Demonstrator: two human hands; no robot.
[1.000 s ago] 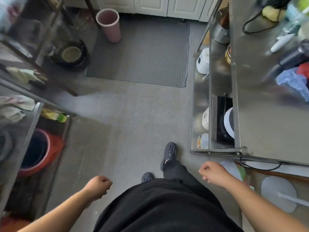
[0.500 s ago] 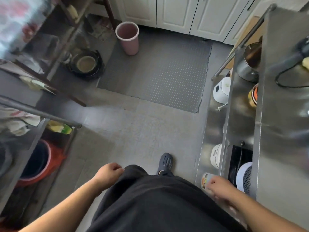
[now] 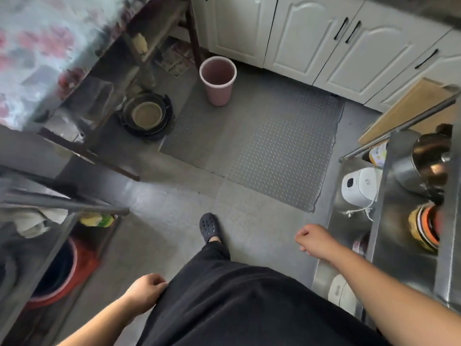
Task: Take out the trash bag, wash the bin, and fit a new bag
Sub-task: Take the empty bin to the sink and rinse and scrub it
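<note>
Left hand (image 3: 146, 290): fingers loosely curled, grasping nothing, beside the black garment at the hip. Right hand (image 3: 313, 239): fingers loosely curled, likewise grasping nothing, held in the air just beside the steel rack (image 3: 349, 221). One foot in a dark clog (image 3: 209, 227) stands on the grey floor ahead of the body. Beyond it lies the grey mat (image 3: 262, 146) with a diamond tread. The bin (image 3: 217, 79) — pink, upright, no bag visible inside — stands at the mat's far left corner, near the white cabinets (image 3: 311, 38) and well apart from both hands.
</note>
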